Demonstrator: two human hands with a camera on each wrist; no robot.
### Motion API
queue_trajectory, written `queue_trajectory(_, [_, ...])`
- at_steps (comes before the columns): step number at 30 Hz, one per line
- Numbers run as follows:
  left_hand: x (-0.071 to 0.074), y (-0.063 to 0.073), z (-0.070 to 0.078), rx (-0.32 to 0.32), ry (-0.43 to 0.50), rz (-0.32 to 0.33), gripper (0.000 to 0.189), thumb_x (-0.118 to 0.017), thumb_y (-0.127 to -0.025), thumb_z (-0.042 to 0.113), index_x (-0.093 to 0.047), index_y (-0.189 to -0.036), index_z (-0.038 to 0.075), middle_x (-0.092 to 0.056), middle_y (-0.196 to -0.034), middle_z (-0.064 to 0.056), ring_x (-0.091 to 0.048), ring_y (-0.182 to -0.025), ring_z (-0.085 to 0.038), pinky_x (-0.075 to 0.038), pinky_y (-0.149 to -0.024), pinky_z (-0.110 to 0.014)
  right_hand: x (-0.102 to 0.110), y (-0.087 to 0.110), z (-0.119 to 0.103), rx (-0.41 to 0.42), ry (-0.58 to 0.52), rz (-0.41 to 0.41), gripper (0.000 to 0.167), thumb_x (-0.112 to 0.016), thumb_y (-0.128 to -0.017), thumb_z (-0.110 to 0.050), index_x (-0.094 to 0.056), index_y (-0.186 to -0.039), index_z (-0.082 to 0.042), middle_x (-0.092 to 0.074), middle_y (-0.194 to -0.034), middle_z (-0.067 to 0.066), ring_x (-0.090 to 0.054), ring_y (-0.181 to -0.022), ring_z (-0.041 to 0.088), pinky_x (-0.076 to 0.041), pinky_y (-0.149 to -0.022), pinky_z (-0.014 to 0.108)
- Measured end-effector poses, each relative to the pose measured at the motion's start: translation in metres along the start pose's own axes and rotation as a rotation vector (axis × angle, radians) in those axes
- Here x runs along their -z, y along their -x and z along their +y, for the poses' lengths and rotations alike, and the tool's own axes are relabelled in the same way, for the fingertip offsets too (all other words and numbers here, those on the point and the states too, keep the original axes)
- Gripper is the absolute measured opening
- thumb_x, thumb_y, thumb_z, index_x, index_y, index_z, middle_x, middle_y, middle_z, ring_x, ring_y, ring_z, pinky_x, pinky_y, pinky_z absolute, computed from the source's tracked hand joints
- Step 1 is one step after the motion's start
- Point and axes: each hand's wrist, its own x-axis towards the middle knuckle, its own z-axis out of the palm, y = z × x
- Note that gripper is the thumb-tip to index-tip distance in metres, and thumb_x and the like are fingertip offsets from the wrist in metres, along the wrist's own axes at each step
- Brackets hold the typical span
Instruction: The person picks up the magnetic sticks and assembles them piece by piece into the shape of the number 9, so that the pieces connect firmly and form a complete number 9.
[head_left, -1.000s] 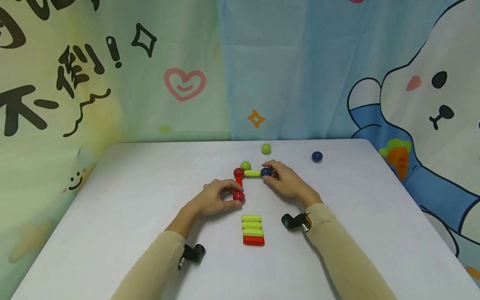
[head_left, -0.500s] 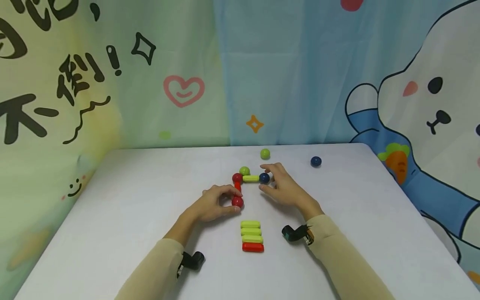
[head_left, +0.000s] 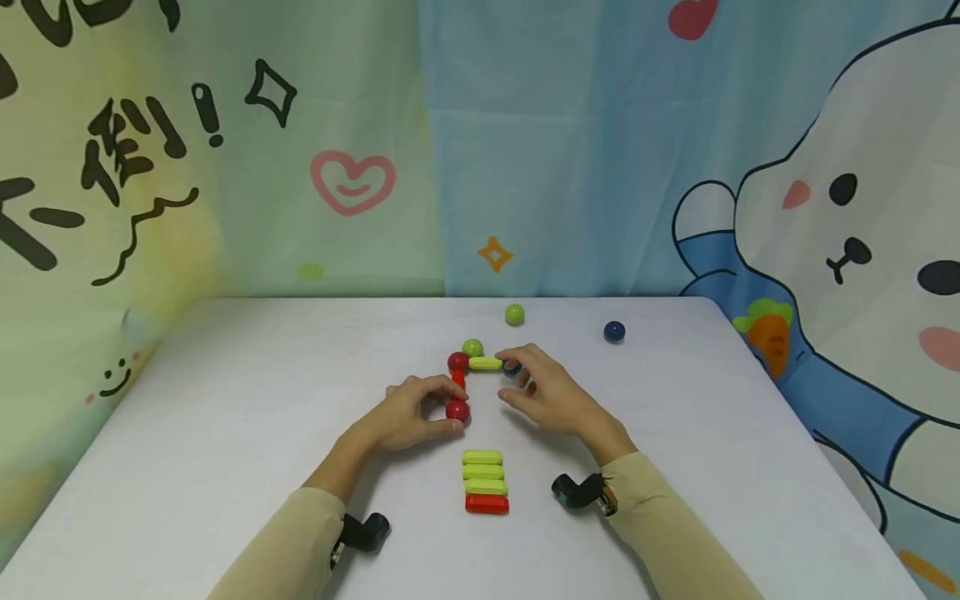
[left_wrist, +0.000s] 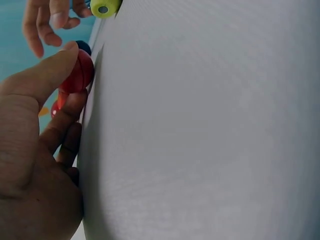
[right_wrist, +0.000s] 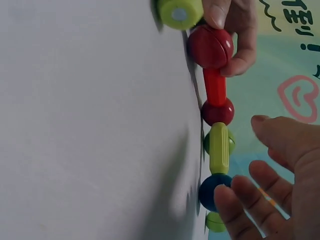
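My left hand [head_left: 412, 412] pinches the near red ball [head_left: 457, 411] between thumb and fingers; the left wrist view shows the thumb on the ball's side. From that ball a red rod [right_wrist: 215, 87] runs to a far red ball [head_left: 457, 362]. A yellow-green rod [head_left: 485, 364] joins the far red ball to a blue ball [right_wrist: 212, 192]. My right hand [head_left: 546, 393] is beside the blue ball, fingers spread, thumb apart from it; its fingers partly cover the ball in the head view. Behind the far red ball sits a green ball [head_left: 472, 347].
Three yellow-green rods [head_left: 483, 472] and one red rod [head_left: 487, 503] lie in a stack-like row nearer me. Toward the back edge of the white table [head_left: 247, 400] are a loose green ball [head_left: 514, 314] and a loose blue ball [head_left: 614, 332]. A printed curtain hangs behind.
My right hand has let go of the blue ball, its thumb drawing away toward me. The left hand keeps its hold on the red ball. The head view has shifted slightly.
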Motion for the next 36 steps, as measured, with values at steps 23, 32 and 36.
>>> queue_trajectory(23, [0.003, 0.002, 0.001, -0.023, 0.020, -0.014, 0.037, -0.082, -0.087, 0.036, -0.066, -0.120, 0.035, -0.066, -0.105, 0.020, -0.056, -0.110, -0.009, -0.031, -0.091, -0.046, -0.014, 0.016, -0.018, 0.019, 0.001, -0.193, 0.021, -0.072, -0.097, -0.023, -0.067, -0.115, -0.013, -0.064, -0.109, -0.003, -0.061, -0.097, 0.012, -0.055, -0.087, 0.029])
queue_trajectory(32, [0.000, -0.002, -0.001, -0.034, 0.010, -0.003, 0.037, -0.082, -0.087, 0.035, -0.066, -0.120, 0.034, -0.066, -0.102, 0.019, -0.057, -0.108, -0.008, -0.031, -0.088, -0.044, -0.017, 0.015, -0.018, 0.048, 0.012, -0.209, 0.018, -0.074, -0.095, -0.023, -0.068, -0.110, -0.016, -0.063, -0.097, -0.010, -0.059, -0.088, 0.006, -0.054, -0.082, 0.027])
queue_trajectory(36, [0.000, -0.001, -0.002, -0.034, 0.011, 0.002, 0.036, -0.082, -0.087, 0.034, -0.066, -0.119, 0.033, -0.066, -0.102, 0.020, -0.058, -0.107, -0.007, -0.030, -0.088, -0.043, -0.018, 0.014, -0.019, 0.059, -0.026, -0.238, 0.019, -0.074, -0.095, -0.023, -0.069, -0.111, -0.015, -0.064, -0.095, -0.011, -0.060, -0.088, 0.007, -0.054, -0.082, 0.027])
